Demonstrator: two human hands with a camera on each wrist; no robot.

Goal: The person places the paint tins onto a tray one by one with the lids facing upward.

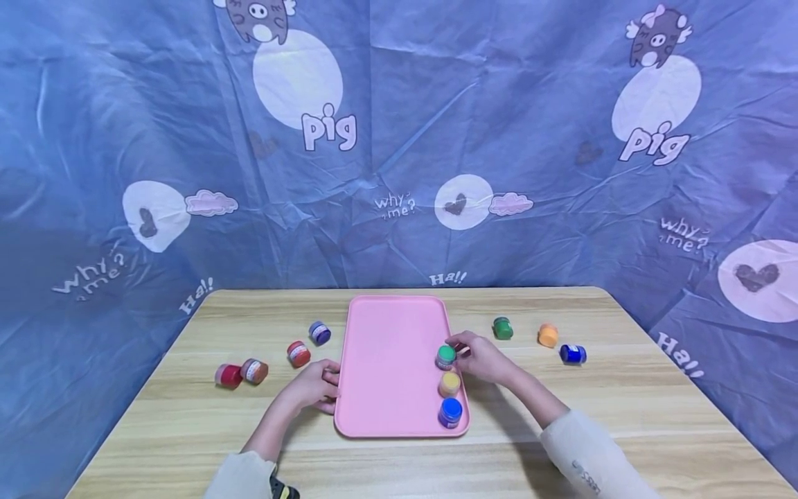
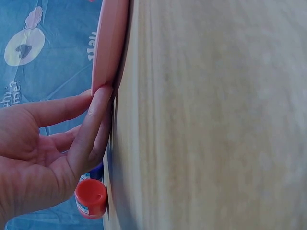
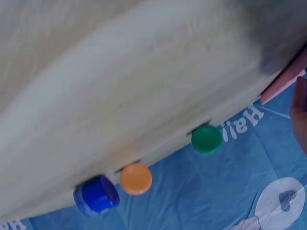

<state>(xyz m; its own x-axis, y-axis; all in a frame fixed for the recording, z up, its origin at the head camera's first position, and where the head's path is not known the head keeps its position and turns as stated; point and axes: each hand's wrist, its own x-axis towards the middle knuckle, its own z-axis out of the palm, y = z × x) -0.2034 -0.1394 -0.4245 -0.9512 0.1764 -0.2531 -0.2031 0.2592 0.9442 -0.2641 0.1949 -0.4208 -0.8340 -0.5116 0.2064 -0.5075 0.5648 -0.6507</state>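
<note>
A pink tray (image 1: 393,367) lies lengthwise on the table. My left hand (image 1: 314,386) is at its left edge, fairly straight fingers touching the rim; the left wrist view shows the fingertips (image 2: 101,93) against it. Along the tray's right side stand a green-lidded paint jar (image 1: 445,357), a yellow-lidded jar (image 1: 450,383) and a blue-lidded jar (image 1: 451,412). With thumb and finger, my right hand (image 1: 483,357) pinches the green-lidded jar from the right. Only a sliver of that hand (image 3: 300,115) enters the right wrist view, and its grip is hidden there.
Right of the tray are a dark green jar (image 1: 502,328), an orange jar (image 1: 548,335) and a dark blue jar (image 1: 573,354). On the left lie a purple jar (image 1: 320,333), a red jar (image 1: 298,353), a brown jar (image 1: 254,371) and a crimson jar (image 1: 228,375). A blue cloth (image 1: 399,249) hangs behind.
</note>
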